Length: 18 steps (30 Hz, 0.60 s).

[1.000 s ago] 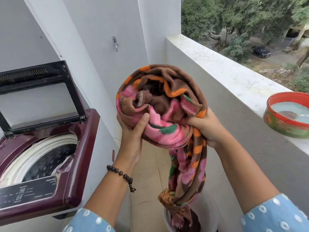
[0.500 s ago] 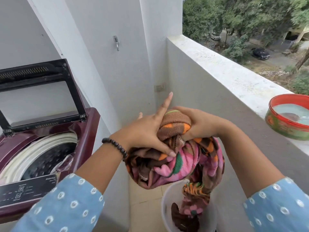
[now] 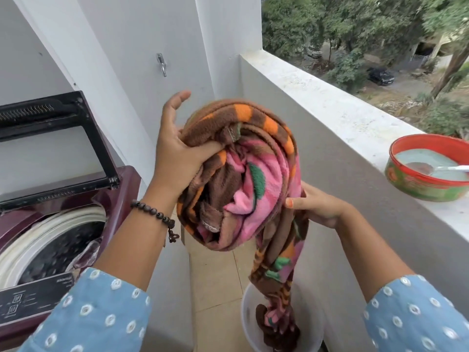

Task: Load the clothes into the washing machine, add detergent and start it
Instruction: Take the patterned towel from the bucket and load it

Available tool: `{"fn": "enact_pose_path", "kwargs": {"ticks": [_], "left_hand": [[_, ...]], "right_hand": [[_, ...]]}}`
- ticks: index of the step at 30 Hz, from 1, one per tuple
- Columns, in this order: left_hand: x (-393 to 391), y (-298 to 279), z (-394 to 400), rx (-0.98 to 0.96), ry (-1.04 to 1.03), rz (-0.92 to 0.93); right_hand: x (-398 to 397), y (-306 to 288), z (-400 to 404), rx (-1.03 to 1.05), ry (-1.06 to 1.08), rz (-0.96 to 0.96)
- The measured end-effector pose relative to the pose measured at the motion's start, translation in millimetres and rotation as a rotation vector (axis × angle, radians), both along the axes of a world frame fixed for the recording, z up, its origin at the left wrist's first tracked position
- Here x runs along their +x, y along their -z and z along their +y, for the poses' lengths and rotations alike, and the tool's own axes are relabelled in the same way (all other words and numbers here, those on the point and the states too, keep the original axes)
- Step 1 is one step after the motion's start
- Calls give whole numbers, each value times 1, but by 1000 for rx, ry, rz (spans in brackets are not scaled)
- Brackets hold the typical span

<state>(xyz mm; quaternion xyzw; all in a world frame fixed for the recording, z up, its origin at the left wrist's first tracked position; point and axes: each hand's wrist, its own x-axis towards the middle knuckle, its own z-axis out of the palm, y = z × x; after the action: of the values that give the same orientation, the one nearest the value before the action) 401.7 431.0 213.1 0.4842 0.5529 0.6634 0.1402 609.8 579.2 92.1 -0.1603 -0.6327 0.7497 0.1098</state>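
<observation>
Blanket (image 3: 253, 179) hangs vertically at frame centre, gripped by left hand (image 3: 177, 158) and right hand (image 3: 317, 207); washing machine (image 3: 50, 237) lies lower left, nearer left hand.

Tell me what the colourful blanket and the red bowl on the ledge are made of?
The blanket looks like soft fleece: fuzzy, matte, folding thickly. The red bowl looks like glossy plastic or painted metal, since its smooth rim shines; I cannot tell which.

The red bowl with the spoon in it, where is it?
The red bowl sits on the white balcony ledge at the far right of the head view, to the right of the blanket held in both hands.
</observation>
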Motion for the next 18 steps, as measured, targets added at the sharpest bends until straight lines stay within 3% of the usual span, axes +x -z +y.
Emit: {"fn": "enact_pose_path", "kwargs": {"ticks": [4,10,14,18], "left_hand": [[-9,-10,-5,124,-115,-107],[-38,-10,-26,91,-170,48],[-49,-4,-39,62,-197,140],[-35,-6,-34,202,-267,-34]], "right_hand": [[-9,3,-5,62,291,-32],[-6,-56,0,100,587,301],[4,-93,0,6,591,515],[-8,-91,-16,-18,497,472]]}}
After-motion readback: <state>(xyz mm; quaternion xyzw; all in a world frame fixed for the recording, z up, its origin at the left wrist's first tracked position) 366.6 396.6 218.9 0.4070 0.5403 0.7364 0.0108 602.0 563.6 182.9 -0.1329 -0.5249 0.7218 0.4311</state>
